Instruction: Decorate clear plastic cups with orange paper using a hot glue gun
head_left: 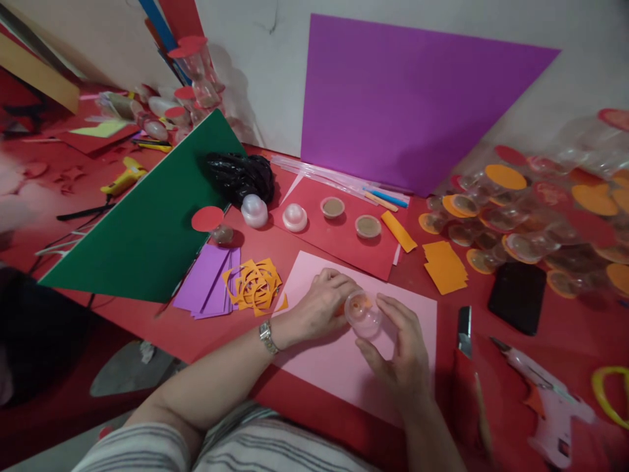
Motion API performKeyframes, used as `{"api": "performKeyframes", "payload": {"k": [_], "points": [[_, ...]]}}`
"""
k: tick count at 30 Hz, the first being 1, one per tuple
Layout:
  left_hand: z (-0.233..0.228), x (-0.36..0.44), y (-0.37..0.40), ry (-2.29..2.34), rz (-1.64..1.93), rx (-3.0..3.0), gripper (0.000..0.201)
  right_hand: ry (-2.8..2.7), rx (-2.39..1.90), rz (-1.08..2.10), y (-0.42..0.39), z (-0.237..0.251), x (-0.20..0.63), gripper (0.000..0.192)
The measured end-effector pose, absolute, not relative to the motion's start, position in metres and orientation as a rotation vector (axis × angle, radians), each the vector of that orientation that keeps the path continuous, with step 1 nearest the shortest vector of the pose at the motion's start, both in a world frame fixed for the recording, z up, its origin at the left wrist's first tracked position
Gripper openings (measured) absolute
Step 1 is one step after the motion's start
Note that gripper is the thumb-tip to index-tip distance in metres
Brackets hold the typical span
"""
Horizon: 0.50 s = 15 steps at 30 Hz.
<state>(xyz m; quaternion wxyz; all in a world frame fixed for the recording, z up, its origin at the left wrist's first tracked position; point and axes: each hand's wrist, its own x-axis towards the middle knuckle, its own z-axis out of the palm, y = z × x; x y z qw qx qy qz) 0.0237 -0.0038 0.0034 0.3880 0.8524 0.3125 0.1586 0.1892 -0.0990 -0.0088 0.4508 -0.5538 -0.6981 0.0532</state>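
Note:
A small clear plastic cup (362,326) with a rounded bulge sits between my two hands above the pink sheet (314,357). Something orange shows in or through it; I cannot tell which. My right hand (400,344) grips its right side between thumb and fingers. With fingers curled, my left hand (324,303) holds the cup's left side, its fingertips partly hidden. Beyond the hands, two cups filled with brown material (368,227) and a white domed cup (295,217) rest on a red sheet (327,239). Another white domed cup (254,211) stands to their left.
Left are orange cut-out scraps (256,285), purple paper (209,282), a green board (162,223) and a black bag (240,177). Right are orange paper pieces (445,267), a phone (517,297), a utility knife (464,334), a glue gun (553,400) and piled clear cups (525,239).

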Motion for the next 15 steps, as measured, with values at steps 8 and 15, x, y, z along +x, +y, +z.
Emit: {"api": "performKeyframes", "payload": {"k": [8, 15], "points": [[0.0016, 0.0248, -0.0069, 0.63, 0.391, 2.128, 0.011, -1.793, -1.353, 0.168, -0.0986, -0.0078, 0.1891, 0.043], [-0.0006, 0.0261, -0.0086, 0.644, 0.4, 2.172, 0.017, -1.79, -1.355, 0.212, -0.097, -0.0051, 0.1879, 0.039]]}}
